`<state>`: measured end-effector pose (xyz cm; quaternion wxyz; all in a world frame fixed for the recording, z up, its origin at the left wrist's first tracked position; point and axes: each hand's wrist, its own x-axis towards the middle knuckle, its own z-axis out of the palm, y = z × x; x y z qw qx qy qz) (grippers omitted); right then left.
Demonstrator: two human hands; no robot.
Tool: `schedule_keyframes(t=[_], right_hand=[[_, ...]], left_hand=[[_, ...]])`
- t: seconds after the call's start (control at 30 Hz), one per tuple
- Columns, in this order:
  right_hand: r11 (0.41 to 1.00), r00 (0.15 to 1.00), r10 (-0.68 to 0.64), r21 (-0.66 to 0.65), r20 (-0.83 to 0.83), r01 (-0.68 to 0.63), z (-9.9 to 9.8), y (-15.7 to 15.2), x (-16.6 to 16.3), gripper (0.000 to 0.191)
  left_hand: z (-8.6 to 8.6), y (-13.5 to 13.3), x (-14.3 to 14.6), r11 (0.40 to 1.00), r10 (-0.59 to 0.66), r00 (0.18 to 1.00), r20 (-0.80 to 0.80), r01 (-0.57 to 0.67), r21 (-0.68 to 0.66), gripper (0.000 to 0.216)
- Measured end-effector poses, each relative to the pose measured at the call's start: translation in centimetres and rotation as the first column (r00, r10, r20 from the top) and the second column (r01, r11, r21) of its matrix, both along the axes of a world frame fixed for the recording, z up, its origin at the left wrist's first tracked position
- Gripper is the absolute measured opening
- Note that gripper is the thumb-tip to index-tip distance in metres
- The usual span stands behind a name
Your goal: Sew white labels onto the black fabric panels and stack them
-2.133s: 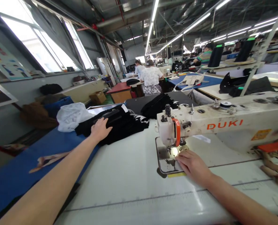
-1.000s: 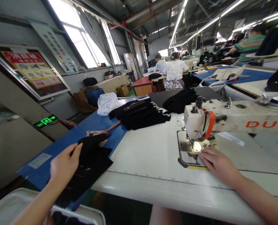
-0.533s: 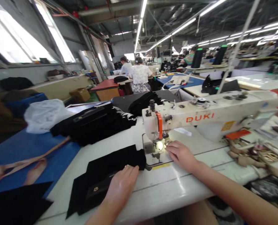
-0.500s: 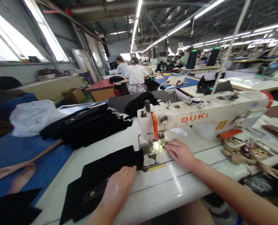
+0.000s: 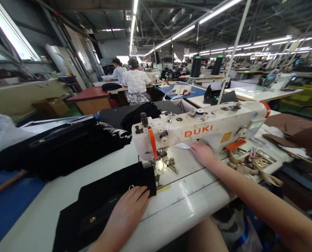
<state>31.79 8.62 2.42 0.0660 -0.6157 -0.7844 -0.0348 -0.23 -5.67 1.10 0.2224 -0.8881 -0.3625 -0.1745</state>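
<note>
A black fabric panel with a sewn-on flap and a gold-coloured stud lies on the machine bed, left of the needle area. My left hand rests on its near right part, fingers stretched flat, next to a small metal ring. Under the arm of the sewing machine, my right hand has its fingertips closed at the right end of a white slip. A metal guide piece sits beside the lit needle plate; the fabric's right edge is just short of it.
A pile of black panels is on the left, by a plastic bag. A parts tray with metal rings and beige strips stands right of the machine. Thread cones stand behind; co-workers sit further back.
My right hand has moved from the metal guide, back and right to the white slip under the machine arm. My left hand stays on the fabric. The view has turned right.
</note>
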Motion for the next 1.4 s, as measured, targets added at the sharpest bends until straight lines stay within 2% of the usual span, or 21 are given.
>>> schedule_keyframes(t=[0.2, 0.37, 0.67, 0.73, 0.83, 0.87, 0.97, 1.03, 1.1, 1.2, 1.3, 1.4], right_hand=[[1.0, 1.0, -0.007, -0.005, 0.023, 0.007, 0.6, -0.5, 0.2, 0.03], [0.999, 0.999, -0.023, -0.024, 0.035, 0.023, 0.9, -0.5, 0.2, 0.032], [0.999, 0.999, -0.039, 0.013, -0.014, 0.039, 2.7, -1.4, 0.4, 0.032], [0.999, 0.999, 0.009, 0.039, -0.042, -0.007, 3.3, -3.0, 0.2, 0.032], [0.98, 0.978, 0.196, 0.053, -0.072, -0.193, 3.9, -7.0, -1.3, 0.024], [0.948, 0.945, 0.317, 0.064, -0.074, -0.313, 3.9, -8.4, -2.2, 0.02], [0.845, 0.842, 0.534, 0.059, -0.072, -0.531, 3.5, -12.0, -5.7, 0.009], [0.78, 0.773, 0.626, 0.075, -0.105, -0.621, 3.0, -13.2, -8.1, 0.01], [0.768, 0.748, 0.638, 0.088, -0.182, -0.634, 2.5, -13.4, -9.8, 0.015], [0.787, 0.722, 0.608, 0.124, -0.331, -0.605, 1.9, -12.6, -11.0, 0.02], [0.803, 0.678, 0.585, 0.197, -0.445, -0.563, 1.0, -11.5, -11.0, 0.019], [0.812, 0.68, 0.58, 0.247, -0.448, -0.529, -0.2, -10.9, -10.8, 0.021]], left_hand=[[-0.5, -0.2, -0.9, 0.991, 0.082, 0.99, 0.118, -0.068, -0.116, 0.037], [-0.5, -0.4, -0.9, 0.978, 0.111, 0.981, 0.16, -0.079, -0.193, 0.036], [1.2, -0.8, -0.7, 0.982, 0.089, 0.984, 0.152, -0.062, -0.176, 0.033], [1.6, -1.2, -0.8, 0.987, 0.102, 0.972, 0.213, -0.072, -0.143, 0.033], [2.2, -2.3, -0.1, 0.991, 0.133, 0.938, 0.319, -0.121, -0.059, 0.033], [2.5, -2.6, 0.5, 0.993, 0.121, 0.937, 0.327, -0.117, -0.032, 0.036], [2.9, -3.1, 2.6, 1.0, 0.005, 0.965, 0.262, -0.007, 0.005, 0.043], [2.8, -3.0, 3.4, 0.998, -0.045, 0.971, 0.234, 0.053, -0.028, 0.04], [2.5, -2.7, 3.3, 0.999, -0.005, 0.965, 0.263, 0.018, -0.048, 0.035], [2.1, -1.8, 1.7, 0.998, 0.068, 0.95, 0.303, -0.065, -0.02, 0.028], [2.4, -0.4, -0.1, 1.0, 0.029, 0.956, 0.293, -0.031, 0.001, 0.022], [2.5, 1.7, -0.6, 1.0, 0.008, 0.957, 0.291, -0.009, 0.002, 0.022]])
